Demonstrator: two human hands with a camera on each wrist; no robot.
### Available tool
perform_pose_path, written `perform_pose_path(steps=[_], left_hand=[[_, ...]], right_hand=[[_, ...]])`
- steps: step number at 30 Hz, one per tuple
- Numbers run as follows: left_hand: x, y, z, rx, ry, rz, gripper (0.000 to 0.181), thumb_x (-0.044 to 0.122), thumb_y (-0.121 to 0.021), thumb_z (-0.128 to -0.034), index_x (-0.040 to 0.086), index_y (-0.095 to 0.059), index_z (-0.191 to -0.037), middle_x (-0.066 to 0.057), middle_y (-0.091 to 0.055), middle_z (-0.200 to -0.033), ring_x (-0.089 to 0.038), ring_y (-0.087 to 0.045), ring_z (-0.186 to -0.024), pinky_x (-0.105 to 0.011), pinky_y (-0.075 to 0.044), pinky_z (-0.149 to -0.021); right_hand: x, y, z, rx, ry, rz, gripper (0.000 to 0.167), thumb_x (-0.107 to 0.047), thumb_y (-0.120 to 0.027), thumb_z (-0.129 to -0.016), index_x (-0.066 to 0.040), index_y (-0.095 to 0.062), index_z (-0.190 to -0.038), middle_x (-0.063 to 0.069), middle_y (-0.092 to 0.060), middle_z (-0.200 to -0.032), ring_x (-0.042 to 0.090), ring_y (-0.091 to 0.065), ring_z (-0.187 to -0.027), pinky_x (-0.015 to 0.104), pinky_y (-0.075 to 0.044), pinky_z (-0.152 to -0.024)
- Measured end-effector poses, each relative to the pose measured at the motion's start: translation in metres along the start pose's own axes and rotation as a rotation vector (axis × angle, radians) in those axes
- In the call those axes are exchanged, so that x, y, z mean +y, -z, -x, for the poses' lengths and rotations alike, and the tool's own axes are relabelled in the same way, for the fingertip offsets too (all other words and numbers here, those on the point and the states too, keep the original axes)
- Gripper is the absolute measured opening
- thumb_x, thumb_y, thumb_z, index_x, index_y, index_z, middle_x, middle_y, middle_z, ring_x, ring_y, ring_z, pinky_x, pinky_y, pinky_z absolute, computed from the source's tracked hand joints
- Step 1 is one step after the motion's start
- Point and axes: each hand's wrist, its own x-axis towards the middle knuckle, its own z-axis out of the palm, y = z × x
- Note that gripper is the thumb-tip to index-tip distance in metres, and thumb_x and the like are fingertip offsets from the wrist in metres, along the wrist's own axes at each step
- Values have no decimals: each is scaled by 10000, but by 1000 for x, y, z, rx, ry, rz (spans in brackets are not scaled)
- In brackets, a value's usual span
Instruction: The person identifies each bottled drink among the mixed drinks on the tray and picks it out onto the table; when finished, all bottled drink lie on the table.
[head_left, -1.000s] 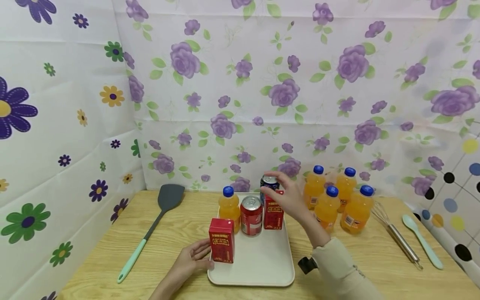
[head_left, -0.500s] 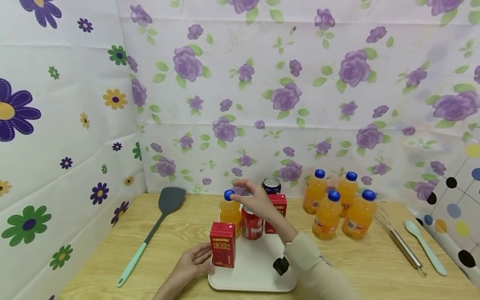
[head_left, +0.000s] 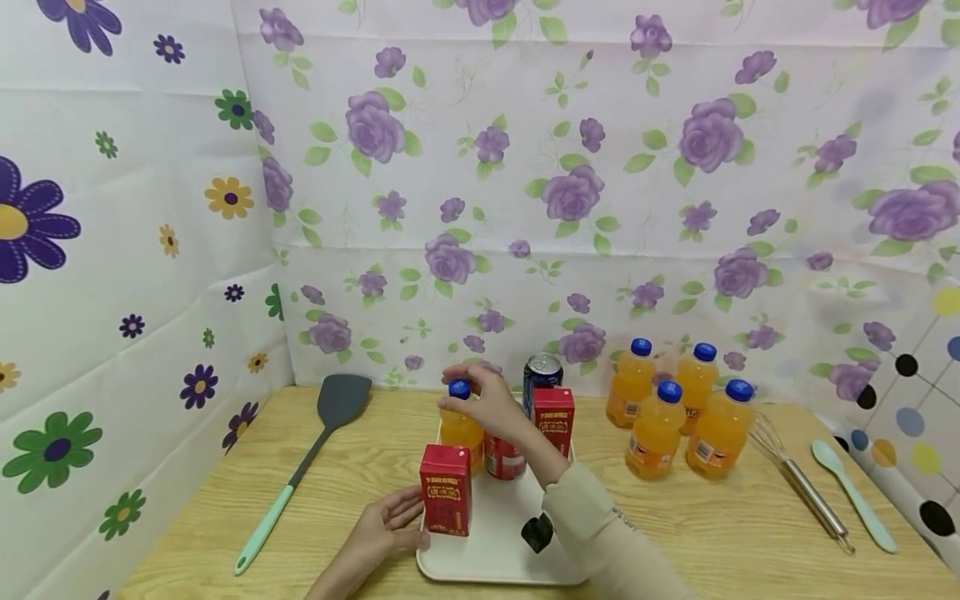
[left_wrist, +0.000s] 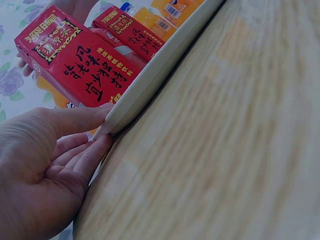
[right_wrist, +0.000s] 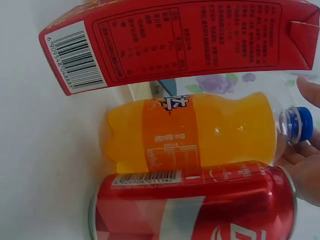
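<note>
My left hand (head_left: 382,529) pinches the left rim of the cream tray (head_left: 510,550), thumb above and fingers at the outer edge in the left wrist view. Just inside that rim stands a red drink carton (head_left: 446,492). At the tray's back left, my right hand (head_left: 487,404) is around the blue cap of an orange soda bottle (head_left: 459,433). In the right wrist view the fingers (right_wrist: 305,170) lie by the cap, while the thumb stands apart from it. A red soda can (right_wrist: 200,205) stands beside the bottle, partly hidden by the right hand in the head view.
Another red carton (head_left: 553,421) and a dark blue can (head_left: 542,379) stand at the tray's back right. Several orange soda bottles (head_left: 652,442) are grouped right of the tray. A whisk (head_left: 806,483) and a pale green spoon (head_left: 855,496) lie farther right; a spatula (head_left: 307,458) lies left.
My right hand has moved left from the dark blue can, over the red can, to the orange soda bottle's cap. The left hand stays at the tray rim.
</note>
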Motion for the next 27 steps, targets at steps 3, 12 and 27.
perform_pose_path(steps=[3,12,27], left_hand=[[0,-1,0,-2,-3,6,821,52,-765,-810,-118,-301,-1466,-329,-335,-1513,-436,-374,-1405,-317,-523,-1048],[0,-1,-1,3,-7,13,818,41,-771,-795,-108,-321,-1461,-319,-360,-1505,-420,-390,-1402,-300,-518,-1051],[1,0,0,-2,-10,1,821,56,-774,-802,-107,-315,-1464,-316,-354,-1509,-430,-377,-1406,-297,-512,-1059]], right_hand=[[3,-2,0,5,-35,-9,372,-147,-709,-893,-46,-610,-1238,170,-621,-1270,331,-588,-1234,478,-465,-1116],[5,-4,1,18,-141,1,364,-178,-710,-896,-57,-624,-1229,160,-627,-1282,351,-554,-1288,499,-472,-1103],[8,-9,3,122,-20,110,300,-144,-741,-866,-3,-662,-1119,163,-676,-1121,339,-649,-1165,428,-570,-979]])
